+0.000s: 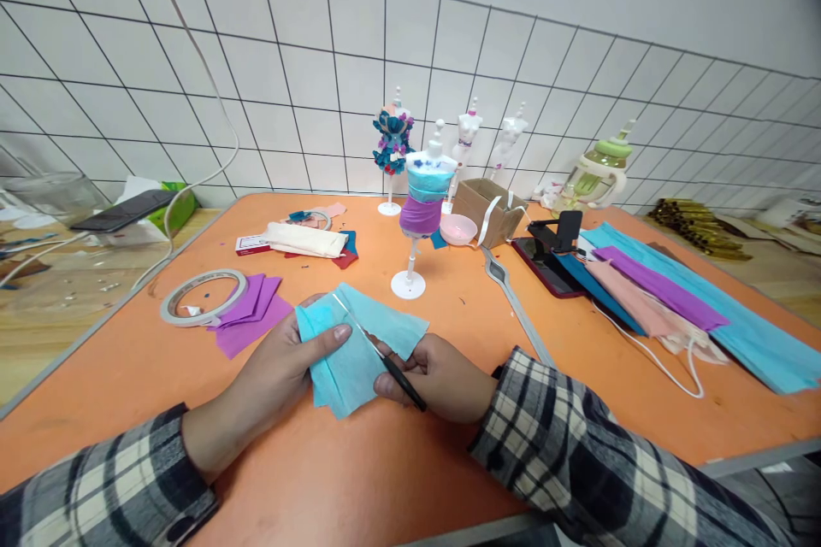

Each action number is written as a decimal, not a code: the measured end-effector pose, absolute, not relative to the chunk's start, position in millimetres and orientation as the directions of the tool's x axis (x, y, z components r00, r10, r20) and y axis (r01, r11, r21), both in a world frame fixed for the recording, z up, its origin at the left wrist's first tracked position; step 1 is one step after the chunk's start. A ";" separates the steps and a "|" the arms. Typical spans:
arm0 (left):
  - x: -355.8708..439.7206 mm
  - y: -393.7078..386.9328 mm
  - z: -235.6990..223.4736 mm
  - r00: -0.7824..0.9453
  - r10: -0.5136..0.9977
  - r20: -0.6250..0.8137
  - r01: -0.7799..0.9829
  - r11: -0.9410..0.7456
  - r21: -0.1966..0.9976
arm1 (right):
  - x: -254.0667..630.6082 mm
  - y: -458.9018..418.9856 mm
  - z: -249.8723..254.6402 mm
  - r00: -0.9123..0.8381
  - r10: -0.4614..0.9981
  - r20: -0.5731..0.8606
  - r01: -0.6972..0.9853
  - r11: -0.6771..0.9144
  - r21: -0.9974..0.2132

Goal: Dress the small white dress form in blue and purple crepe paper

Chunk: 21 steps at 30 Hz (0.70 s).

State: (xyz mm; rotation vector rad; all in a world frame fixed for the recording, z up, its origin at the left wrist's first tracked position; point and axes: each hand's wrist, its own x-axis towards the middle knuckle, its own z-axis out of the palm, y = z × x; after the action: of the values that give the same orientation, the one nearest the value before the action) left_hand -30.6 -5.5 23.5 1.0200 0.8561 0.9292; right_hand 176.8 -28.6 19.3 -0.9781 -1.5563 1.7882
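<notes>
Light blue crepe paper [351, 376], layered in sheets, is held above the orange table by my left hand [300, 355], its thumb pressed on top and its fingers mostly hidden behind. My right hand [442, 378] is closed round the dark handles of a pair of scissors [404, 382]. The silver blades lie across the paper, pointing up and left, close to my left thumb. Just beyond stands a small white dress form [409, 284] wrapped in blue paper at the chest and purple paper below.
Left of my hands are a tape roll [172, 309] and purple paper squares [256, 320]. Behind stand several other dress forms [392, 137], a pink bowl [458, 229] and a cardboard box [486, 205]. Folded paper strips [724, 295], a phone [545, 269] and a green-lidded bottle [596, 175] are at right.
</notes>
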 end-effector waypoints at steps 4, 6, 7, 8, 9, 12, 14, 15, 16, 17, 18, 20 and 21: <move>-31.4 -4.3 20.9 0.392 0.906 -0.158 -0.244 0.268 0.932 | 176.0 -26.6 15.4 -0.556 0.823 -0.118 0.015 -0.131 -0.991; -31.6 -3.7 19.0 0.394 0.903 -0.170 -0.272 0.292 0.917 | 175.0 -26.1 16.0 -0.563 0.819 -0.114 0.007 -0.133 -0.991; -31.7 -3.5 18.1 0.394 0.902 -0.176 -0.275 0.298 0.914 | 174.7 -26.1 16.7 -0.571 0.812 -0.119 0.012 -0.137 -0.991; -31.9 -3.3 17.2 0.394 0.902 -0.178 -0.269 0.298 0.916 | 174.5 -26.2 17.5 -0.581 0.805 -0.120 0.019 -0.134 -0.991; -32.2 -3.1 16.4 0.391 0.903 -0.178 -0.256 0.292 0.921 | 174.4 -26.5 18.3 -0.590 0.800 -0.110 0.018 -0.123 -0.992; -32.6 -2.7 15.5 0.389 0.905 -0.173 -0.214 0.271 0.938 | 174.7 -27.5 20.4 -0.587 0.807 -0.062 -0.009 -0.083 -0.996; -32.7 -2.7 15.8 0.398 0.902 -0.168 -0.202 0.265 0.943 | 174.8 -28.0 21.1 -0.570 0.820 -0.050 -0.010 -0.068 -0.998; -32.7 -2.8 16.0 0.404 0.899 -0.168 -0.199 0.266 0.943 | 174.7 -28.1 21.2 -0.565 0.824 -0.041 -0.016 -0.060 -0.998; -32.9 -2.8 16.1 0.407 0.898 -0.169 -0.197 0.267 0.943 | 174.5 -28.1 21.2 -0.564 0.826 -0.028 -0.026 -0.052 -0.998; -33.1 -2.8 16.1 0.406 0.898 -0.170 -0.196 0.267 0.943 | 174.3 -28.1 21.1 -0.565 0.825 -0.018 -0.038 -0.048 -0.998; -33.5 -2.7 15.8 0.405 0.898 -0.171 -0.196 0.268 0.943 | 174.1 -28.1 21.0 -0.567 0.824 -0.008 -0.052 -0.045 -0.998; -34.4 -2.5 14.6 0.400 0.900 -0.173 -0.199 0.270 0.942 | 173.8 -28.1 21.0 -0.570 0.822 -0.011 -0.064 -0.058 -0.996; -34.8 -2.3 13.9 0.398 0.901 -0.173 -0.200 0.269 0.942 | 173.8 -28.1 21.0 -0.569 0.822 -0.022 -0.062 -0.070 -0.996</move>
State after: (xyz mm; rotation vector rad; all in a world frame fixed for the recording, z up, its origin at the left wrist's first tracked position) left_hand -34.8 -2.3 13.9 1.0224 0.8512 0.8777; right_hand 173.8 -28.1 21.0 -0.8353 -1.5463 1.7150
